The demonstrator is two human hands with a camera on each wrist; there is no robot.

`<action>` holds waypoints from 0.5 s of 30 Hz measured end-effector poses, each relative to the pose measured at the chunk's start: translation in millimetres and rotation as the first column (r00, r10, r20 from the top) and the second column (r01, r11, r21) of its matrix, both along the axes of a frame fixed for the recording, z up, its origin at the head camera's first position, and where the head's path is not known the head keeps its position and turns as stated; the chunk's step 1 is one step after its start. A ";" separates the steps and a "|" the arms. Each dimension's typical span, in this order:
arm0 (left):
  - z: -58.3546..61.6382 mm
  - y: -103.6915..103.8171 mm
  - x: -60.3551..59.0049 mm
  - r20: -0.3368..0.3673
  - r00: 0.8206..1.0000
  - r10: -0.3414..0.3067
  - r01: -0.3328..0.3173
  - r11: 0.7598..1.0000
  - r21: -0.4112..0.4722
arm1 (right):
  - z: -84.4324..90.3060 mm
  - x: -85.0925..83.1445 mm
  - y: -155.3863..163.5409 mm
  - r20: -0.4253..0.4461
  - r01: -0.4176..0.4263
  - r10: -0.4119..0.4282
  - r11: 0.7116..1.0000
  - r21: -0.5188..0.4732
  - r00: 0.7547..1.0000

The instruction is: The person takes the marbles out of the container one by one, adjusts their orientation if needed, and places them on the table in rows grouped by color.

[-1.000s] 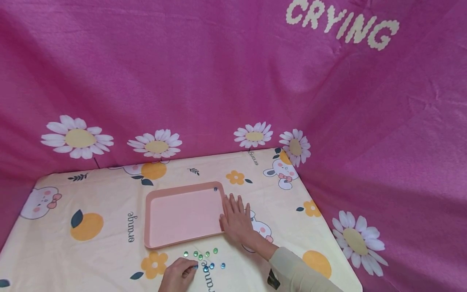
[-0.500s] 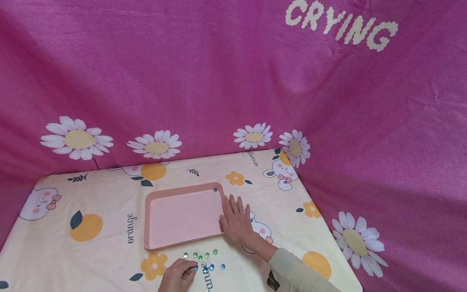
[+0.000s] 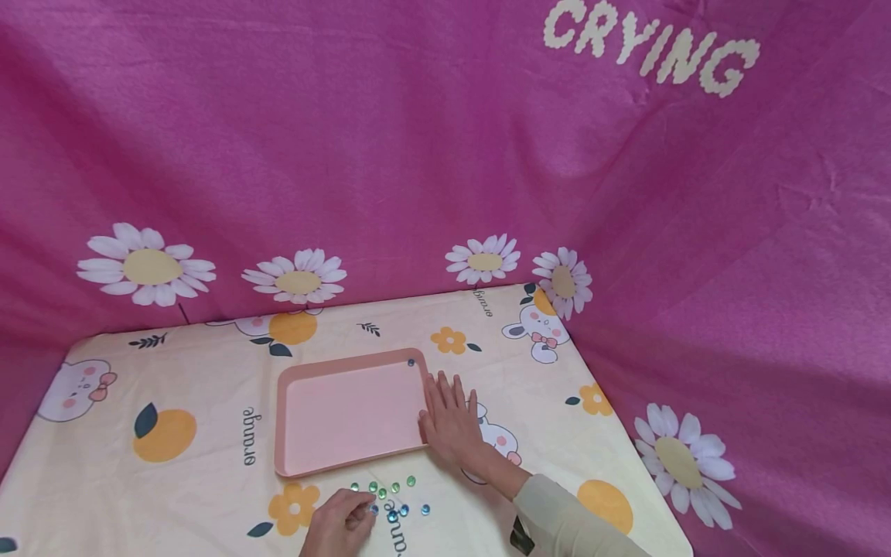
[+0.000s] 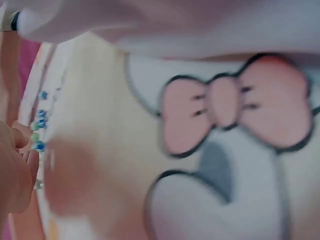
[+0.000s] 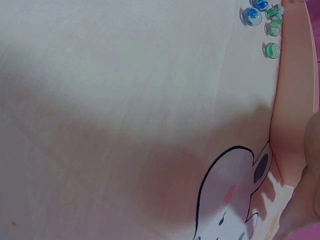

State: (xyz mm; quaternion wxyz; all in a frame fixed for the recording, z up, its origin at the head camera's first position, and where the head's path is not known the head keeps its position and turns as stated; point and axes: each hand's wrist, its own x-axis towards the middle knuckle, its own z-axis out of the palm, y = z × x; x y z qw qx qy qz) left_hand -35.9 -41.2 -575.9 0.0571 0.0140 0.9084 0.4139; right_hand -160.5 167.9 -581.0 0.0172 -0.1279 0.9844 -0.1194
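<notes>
My left hand (image 3: 337,522) is by the front of the table, fingers bent, fingertips at the leftmost blue marble (image 3: 374,510). Whether they pinch it or only touch it is unclear; in the left wrist view this hand (image 4: 17,172) shows at the left edge beside a blue marble (image 4: 39,146). Several blue marbles (image 3: 404,510) and green marbles (image 3: 395,487) lie in loose rows before the pink tray (image 3: 281,422). My right hand (image 3: 452,422) lies with straight fingers along the tray's right side. One dark marble (image 3: 411,362) sits in the tray's far right corner.
The table wears a cream cloth (image 3: 209,495) printed with oranges, flowers and rabbits. Behind it and to the right hang magenta curtains (image 3: 390,155) with daisies. In the right wrist view, marbles (image 5: 272,50) lie close along the tray wall (image 5: 295,90).
The left hand's fingertips have shifted very slightly upward at the blue marble. The right hand, tray and marbles stay in place.
</notes>
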 end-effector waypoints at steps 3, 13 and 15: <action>10.4 0.8 -10.3 0.023 0.999 0.032 -0.033 0.998 0.055 | 0.9 -0.9 0.8 0.000 0.003 -0.003 1.000 0.003 1.000; 26.2 -8.1 -62.0 -0.108 0.993 0.052 -0.024 0.969 0.246 | 0.2 0.4 1.0 0.005 -0.001 0.001 1.000 -0.007 1.000; 26.3 -8.7 -72.1 -0.124 0.991 0.053 -0.017 0.961 0.275 | 0.4 0.9 0.8 0.005 -0.003 0.003 1.000 -0.016 1.000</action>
